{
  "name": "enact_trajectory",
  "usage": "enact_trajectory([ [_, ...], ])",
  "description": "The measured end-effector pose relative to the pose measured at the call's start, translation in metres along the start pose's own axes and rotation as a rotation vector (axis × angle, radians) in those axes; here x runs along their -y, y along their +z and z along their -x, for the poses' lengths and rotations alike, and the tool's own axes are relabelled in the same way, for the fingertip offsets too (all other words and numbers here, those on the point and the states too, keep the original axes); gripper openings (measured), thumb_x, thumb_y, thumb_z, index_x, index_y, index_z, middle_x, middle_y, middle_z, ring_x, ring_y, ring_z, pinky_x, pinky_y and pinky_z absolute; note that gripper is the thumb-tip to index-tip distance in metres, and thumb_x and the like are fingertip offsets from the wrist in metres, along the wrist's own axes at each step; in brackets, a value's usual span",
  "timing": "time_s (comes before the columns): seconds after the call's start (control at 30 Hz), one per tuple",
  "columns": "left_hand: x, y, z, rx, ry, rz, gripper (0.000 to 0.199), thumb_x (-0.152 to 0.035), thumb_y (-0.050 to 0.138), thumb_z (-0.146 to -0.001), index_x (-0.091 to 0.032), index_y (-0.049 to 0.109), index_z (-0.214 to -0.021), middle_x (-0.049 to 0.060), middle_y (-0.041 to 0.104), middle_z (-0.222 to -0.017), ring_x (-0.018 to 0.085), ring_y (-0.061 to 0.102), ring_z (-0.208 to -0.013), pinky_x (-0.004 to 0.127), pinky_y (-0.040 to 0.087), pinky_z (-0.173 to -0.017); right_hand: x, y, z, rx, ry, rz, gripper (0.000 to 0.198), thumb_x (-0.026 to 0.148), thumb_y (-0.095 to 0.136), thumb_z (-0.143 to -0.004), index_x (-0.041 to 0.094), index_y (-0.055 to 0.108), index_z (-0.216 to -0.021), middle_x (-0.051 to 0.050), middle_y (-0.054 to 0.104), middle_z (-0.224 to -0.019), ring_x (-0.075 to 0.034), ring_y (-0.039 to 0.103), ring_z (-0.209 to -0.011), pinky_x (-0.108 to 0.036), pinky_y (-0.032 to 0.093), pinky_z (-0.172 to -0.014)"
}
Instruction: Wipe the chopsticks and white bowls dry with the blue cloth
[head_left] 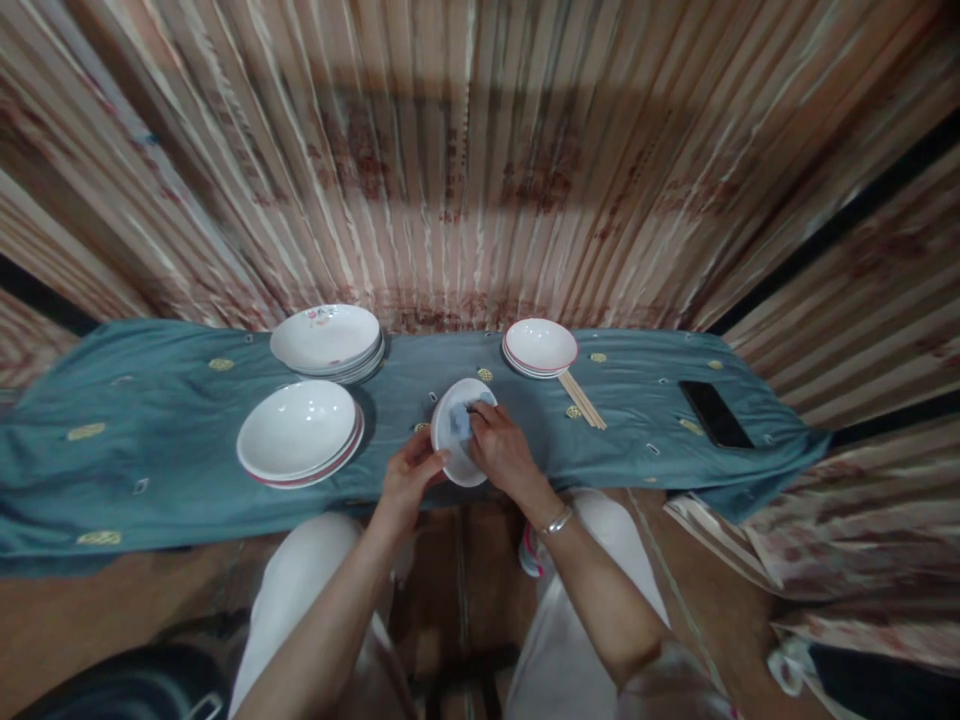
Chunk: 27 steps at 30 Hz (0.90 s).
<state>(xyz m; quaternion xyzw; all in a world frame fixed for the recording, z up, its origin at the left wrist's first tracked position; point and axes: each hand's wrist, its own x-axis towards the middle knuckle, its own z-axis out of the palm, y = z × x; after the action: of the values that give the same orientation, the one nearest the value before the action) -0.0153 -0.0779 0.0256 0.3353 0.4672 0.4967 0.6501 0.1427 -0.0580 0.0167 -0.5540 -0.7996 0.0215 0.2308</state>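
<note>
A small white bowl (466, 468) is tilted up at the table's front edge, its inside facing me. My left hand (411, 470) grips its left rim, thumb over the edge. Inside the bowl my right hand (501, 447) presses a light blue cloth (459, 420) against the surface, fingers bunched round it. Part of the cloth is hidden by those fingers. Left of the bowl stands a stack of larger white bowls (300, 432). Behind and to the right sits a stack of small red-rimmed bowls (541, 345).
At the back left is a stack of plates (326, 338), the top one with a flower print. Several wooden chopsticks (582, 400) lie beside the red-rimmed bowls. A black phone (715, 414) rests farther right on the blue-green tablecloth (172, 420). Pleated curtains (480, 180) hang behind the table.
</note>
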Motion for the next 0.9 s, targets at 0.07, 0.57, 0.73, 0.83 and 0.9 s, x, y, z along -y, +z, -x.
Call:
enact_trajectory([
  [0.07, -0.001, -0.002, -0.001, -0.017, 0.009, -0.009, 0.06, -0.037, 0.085, -0.047, -0.014, 0.069, -0.1, 0.007, 0.072, -0.09, 0.024, 0.067, -0.082, 0.03, 0.053, -0.064, 0.001, -0.001, 0.002, 0.055, -0.014, -0.025, 0.016, 0.009, 0.049, -0.083, 0.014, 0.061, -0.093, -0.016, 0.061, -0.109, -0.026, 0.056, -0.101, -0.04, 0.045, -0.093],
  [0.57, -0.01, -0.005, -0.006, -0.102, 0.085, 0.056, 0.059, -0.033, 0.084, -0.047, -0.016, 0.067, -0.1, 0.006, 0.072, -0.092, 0.02, 0.065, -0.076, 0.026, 0.05, -0.062, 0.011, -0.015, 0.017, 0.234, 0.075, -0.81, 0.01, 0.021, 0.065, -0.079, 0.017, 0.065, -0.088, -0.001, 0.065, -0.09, -0.015, 0.059, -0.082, -0.025, 0.045, -0.077],
  [0.73, -0.015, -0.006, -0.006, -0.094, 0.103, 0.085, 0.058, -0.033, 0.083, -0.048, -0.014, 0.067, -0.101, 0.007, 0.07, -0.096, 0.019, 0.064, -0.076, 0.028, 0.051, -0.064, -0.004, -0.016, 0.017, 0.167, 0.016, -0.538, 0.011, 0.012, 0.066, -0.077, 0.018, 0.065, -0.086, -0.006, 0.067, -0.103, -0.019, 0.061, -0.095, -0.03, 0.045, -0.085],
  [0.83, -0.016, -0.006, -0.005, -0.1, 0.097, 0.082, 0.06, -0.034, 0.084, -0.046, -0.015, 0.067, -0.1, 0.006, 0.07, -0.096, 0.018, 0.064, -0.075, 0.026, 0.051, -0.061, -0.014, -0.014, 0.016, 0.116, 0.032, -0.399, 0.012, 0.011, 0.064, -0.077, 0.018, 0.065, -0.087, -0.008, 0.067, -0.106, -0.021, 0.06, -0.101, -0.033, 0.045, -0.089],
  [0.9, -0.015, -0.006, -0.005, -0.106, 0.088, 0.081, 0.062, -0.033, 0.086, -0.043, -0.015, 0.068, -0.099, 0.006, 0.07, -0.095, 0.017, 0.063, -0.073, 0.024, 0.05, -0.058, -0.019, -0.013, 0.014, 0.086, 0.056, -0.3, 0.012, 0.01, 0.061, -0.079, 0.017, 0.064, -0.088, -0.009, 0.066, -0.107, -0.022, 0.06, -0.102, -0.035, 0.046, -0.09],
])
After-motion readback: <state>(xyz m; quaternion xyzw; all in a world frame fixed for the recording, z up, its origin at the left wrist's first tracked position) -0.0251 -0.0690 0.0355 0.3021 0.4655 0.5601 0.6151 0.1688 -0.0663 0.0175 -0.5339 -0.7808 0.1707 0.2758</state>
